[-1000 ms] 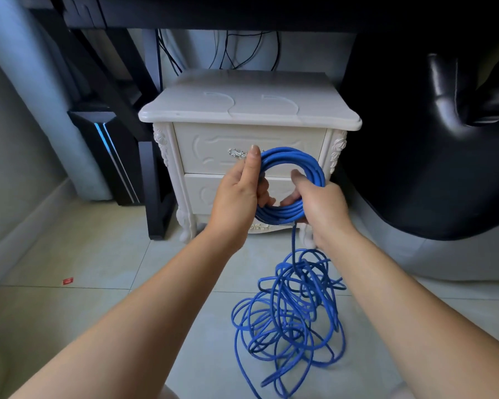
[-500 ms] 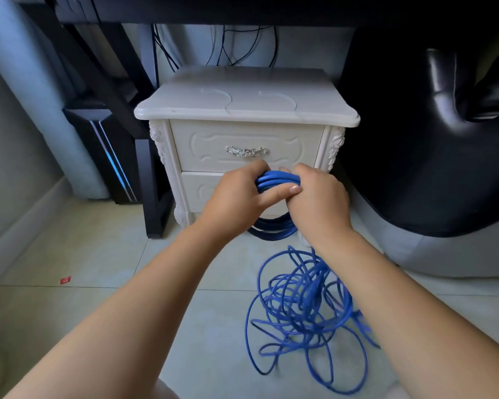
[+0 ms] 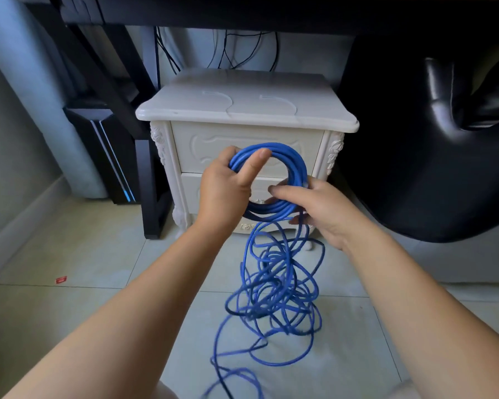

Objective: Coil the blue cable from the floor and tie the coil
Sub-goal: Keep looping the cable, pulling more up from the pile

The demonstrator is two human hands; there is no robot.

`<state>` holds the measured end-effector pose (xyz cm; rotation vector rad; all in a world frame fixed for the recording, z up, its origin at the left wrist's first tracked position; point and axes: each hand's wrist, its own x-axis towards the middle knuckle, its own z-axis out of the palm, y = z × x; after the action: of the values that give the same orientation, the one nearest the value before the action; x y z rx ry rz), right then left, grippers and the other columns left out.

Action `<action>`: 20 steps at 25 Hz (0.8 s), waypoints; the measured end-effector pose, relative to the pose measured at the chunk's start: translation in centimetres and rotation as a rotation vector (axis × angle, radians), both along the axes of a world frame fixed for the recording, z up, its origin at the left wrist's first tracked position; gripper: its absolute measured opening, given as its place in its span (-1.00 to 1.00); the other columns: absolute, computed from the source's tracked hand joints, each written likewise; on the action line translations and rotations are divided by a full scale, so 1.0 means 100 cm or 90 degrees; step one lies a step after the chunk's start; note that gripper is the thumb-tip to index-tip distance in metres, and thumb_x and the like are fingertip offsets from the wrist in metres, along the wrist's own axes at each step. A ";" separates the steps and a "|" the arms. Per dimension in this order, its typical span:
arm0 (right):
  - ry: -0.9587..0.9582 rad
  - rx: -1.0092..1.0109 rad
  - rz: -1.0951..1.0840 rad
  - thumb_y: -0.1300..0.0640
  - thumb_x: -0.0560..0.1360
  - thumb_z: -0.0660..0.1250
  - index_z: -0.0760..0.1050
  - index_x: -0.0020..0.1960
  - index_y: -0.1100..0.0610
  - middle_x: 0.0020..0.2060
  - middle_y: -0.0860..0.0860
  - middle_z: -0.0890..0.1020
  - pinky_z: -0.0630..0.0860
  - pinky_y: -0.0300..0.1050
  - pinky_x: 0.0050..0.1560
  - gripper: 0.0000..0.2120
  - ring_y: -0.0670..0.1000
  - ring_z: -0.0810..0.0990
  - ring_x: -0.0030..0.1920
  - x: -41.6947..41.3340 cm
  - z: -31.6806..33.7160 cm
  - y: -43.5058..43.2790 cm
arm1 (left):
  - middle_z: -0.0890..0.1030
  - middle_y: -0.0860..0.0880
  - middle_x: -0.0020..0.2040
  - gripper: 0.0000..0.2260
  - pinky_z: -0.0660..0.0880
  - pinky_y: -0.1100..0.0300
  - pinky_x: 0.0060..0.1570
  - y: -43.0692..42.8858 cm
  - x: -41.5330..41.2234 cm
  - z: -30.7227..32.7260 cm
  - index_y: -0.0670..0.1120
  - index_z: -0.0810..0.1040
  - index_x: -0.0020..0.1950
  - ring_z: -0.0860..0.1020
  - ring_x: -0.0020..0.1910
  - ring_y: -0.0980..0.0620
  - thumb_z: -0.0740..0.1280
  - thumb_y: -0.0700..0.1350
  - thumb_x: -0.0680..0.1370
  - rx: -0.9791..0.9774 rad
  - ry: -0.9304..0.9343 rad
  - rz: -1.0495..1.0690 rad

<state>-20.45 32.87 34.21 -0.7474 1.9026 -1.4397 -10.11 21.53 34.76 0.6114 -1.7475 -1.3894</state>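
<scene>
A blue coil (image 3: 296,165) is held up in front of a white cabinet (image 3: 242,110) by both hands. Its upper left part is gripped by the left hand (image 3: 225,185), with the thumb laid across the front of the loops. Its lower right part is held by the right hand (image 3: 320,211), with the thumb in front and the fingers behind. From the bottom of the coil the rest of the cable (image 3: 277,292) hangs down and is spread in a loose tangle on the tiled floor (image 3: 104,254). A small red scrap (image 3: 61,280) is seen on the floor at the left. A black chair (image 3: 429,168) is placed at the right of the cabinet and a dark tower (image 3: 110,156) at its left.
</scene>
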 end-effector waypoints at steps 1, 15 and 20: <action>-0.052 -0.046 -0.005 0.06 0.42 0.49 0.55 -0.03 0.10 -0.08 0.08 0.73 0.57 0.06 0.11 -0.80 0.07 0.69 -0.01 0.002 -0.003 -0.003 | 0.37 -0.04 -0.43 -0.70 0.35 0.20 -0.39 0.003 0.000 0.001 -0.16 0.52 -0.12 0.38 -0.40 -0.01 0.37 0.09 0.54 0.047 0.014 0.004; -0.055 -0.149 -0.125 0.32 0.50 0.30 0.41 -0.27 0.10 -0.64 -0.07 0.25 0.54 -0.07 -0.35 -0.78 -0.05 0.24 -0.59 0.010 0.004 -0.012 | 0.54 -0.01 -0.33 -0.75 0.48 0.26 -0.24 0.001 0.003 -0.001 -0.12 0.56 -0.02 0.51 -0.33 0.06 0.32 0.07 0.57 0.097 -0.051 -0.187; 0.122 -0.024 -0.076 0.26 0.49 0.31 0.48 -0.27 0.03 -0.67 -0.20 0.40 0.62 0.01 -0.28 -0.79 -0.15 0.35 -0.65 0.011 0.007 -0.012 | 0.55 0.04 -0.31 -0.86 0.45 0.33 -0.38 0.003 0.010 0.006 -0.04 0.59 -0.05 0.49 -0.40 0.10 0.44 0.00 0.50 -0.047 -0.123 -0.198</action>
<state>-19.36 31.64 34.89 -0.8278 2.1019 -1.5261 -9.09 21.81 35.41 0.4593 -2.1098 -1.5056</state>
